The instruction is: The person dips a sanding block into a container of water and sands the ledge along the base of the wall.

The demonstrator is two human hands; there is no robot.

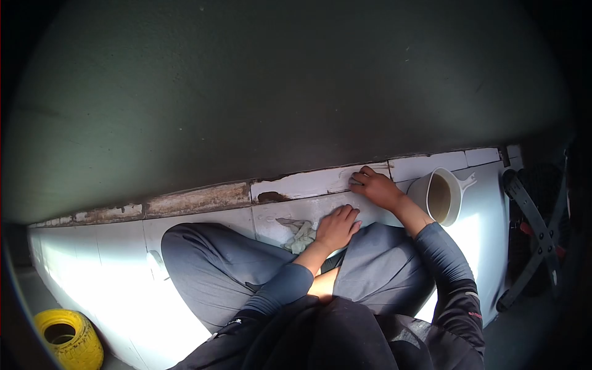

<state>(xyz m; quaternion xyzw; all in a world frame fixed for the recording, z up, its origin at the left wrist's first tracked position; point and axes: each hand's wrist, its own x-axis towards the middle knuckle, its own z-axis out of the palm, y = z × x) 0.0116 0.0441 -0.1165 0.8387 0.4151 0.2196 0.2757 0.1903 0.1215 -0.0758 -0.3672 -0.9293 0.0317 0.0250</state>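
My right hand [377, 188] is closed, pressed to the white skirting tile [302, 183] at the foot of the dark wall. A greyish edge shows at its fingertips, too small to name. My left hand [338, 228] lies by my bent knees, fingers loosely stretched and holding nothing I can see. Left of it, a crumpled light grey rag [300, 237] rests on the tiled floor. Brown stains and a dark broken patch [271, 197] mark the skirting. Close to my right forearm stands a white plastic dipper [455, 200] with murky water in it.
A dark, smooth wall [296, 86] rises in front of me. My crossed legs [213, 259] are on the white tiles. A yellow tyre-shaped object [83, 345] is at the lower left. Dark crossed straps or bars [538, 237] stand at the right, past the tile edge.
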